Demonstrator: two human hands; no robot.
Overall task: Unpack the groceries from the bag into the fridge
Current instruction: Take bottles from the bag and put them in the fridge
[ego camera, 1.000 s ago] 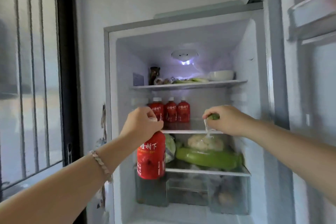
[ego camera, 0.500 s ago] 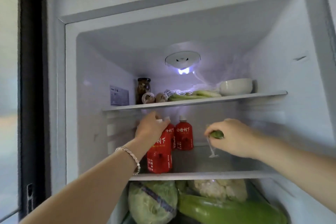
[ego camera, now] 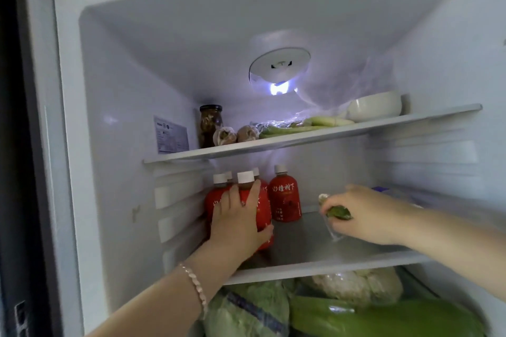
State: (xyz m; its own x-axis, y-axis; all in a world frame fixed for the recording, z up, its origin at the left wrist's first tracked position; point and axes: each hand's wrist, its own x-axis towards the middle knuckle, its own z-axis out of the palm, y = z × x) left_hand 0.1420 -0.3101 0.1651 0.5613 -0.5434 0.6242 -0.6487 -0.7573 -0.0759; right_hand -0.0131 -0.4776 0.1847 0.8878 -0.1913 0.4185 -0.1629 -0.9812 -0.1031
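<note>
The left hand [ego camera: 238, 224] is gripping a red bottle [ego camera: 262, 206] with a white cap, fingers curled round its front and thumb wrapped low on its right side. The bottle is standing upright at the left end of the middle shelf [ego camera: 328, 268] of the fridge [ego camera: 109, 90], touching the other bottles [ego camera: 284, 197] grouped just behind and beside it; how many are standing there is hard to tell, since some are hiding one another. A bracelet [ego camera: 195, 287] is showing on the left wrist.

The right hand [ego camera: 367, 213] is hovering over the right half of the same shelf, fingers closed down on a small green vegetable [ego camera: 338, 213] in clear wrap – a loose tail of the wrap is hanging down toward the shelf. Whether the vegetable is touching the shelf cannot be told.

On the top shelf [ego camera: 301, 141] a dark jar [ego camera: 210, 126] is standing far left, with two round wrapped lumps [ego camera: 224, 136] just beside it, wrapped greens [ego camera: 301, 124] lying along the middle and a white bowl [ego camera: 375, 106] at the right. The lamp [ego camera: 279, 87] is glowing on the far wall above them.

Below the middle shelf a cabbage [ego camera: 246, 309], a cauliflower [ego camera: 356, 284] and a long green gourd [ego camera: 383, 320] are lying close together – the gourd nearest the camera
</note>
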